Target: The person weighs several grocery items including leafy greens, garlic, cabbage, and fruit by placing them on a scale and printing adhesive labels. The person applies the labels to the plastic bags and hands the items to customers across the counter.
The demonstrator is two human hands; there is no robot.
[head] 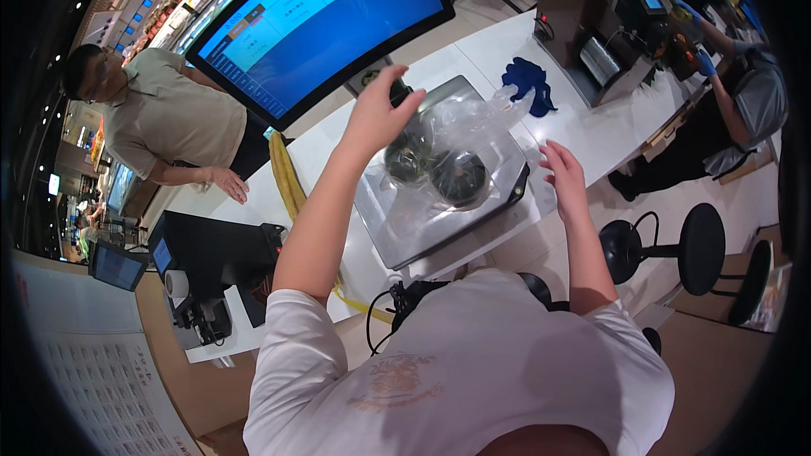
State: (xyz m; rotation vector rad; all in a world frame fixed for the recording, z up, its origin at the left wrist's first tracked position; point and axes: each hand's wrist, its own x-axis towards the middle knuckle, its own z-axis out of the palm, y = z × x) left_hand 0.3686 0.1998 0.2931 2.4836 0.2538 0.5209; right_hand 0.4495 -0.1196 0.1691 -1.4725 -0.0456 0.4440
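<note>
Two round, dark green squash-like items (458,176) lie in a clear plastic bag (466,119) on the steel platform of a weighing scale (405,231). My left hand (383,109) is raised above the far left part of the scale, below the large touchscreen monitor (317,25), with thumb and fingers apart and nothing held. To the right of the scale hovers my right hand (562,172), empty, its fingers loosely spread. It touches neither the bag nor the platform.
Left of the scale lies a yellow strap-like piece (286,174), near a black label printer (212,256). A crumpled dark blue cloth (530,85) rests on the white counter (573,123). One person (174,114) stands across the counter; another, blue-gloved (751,95), works at right near black stools (701,248).
</note>
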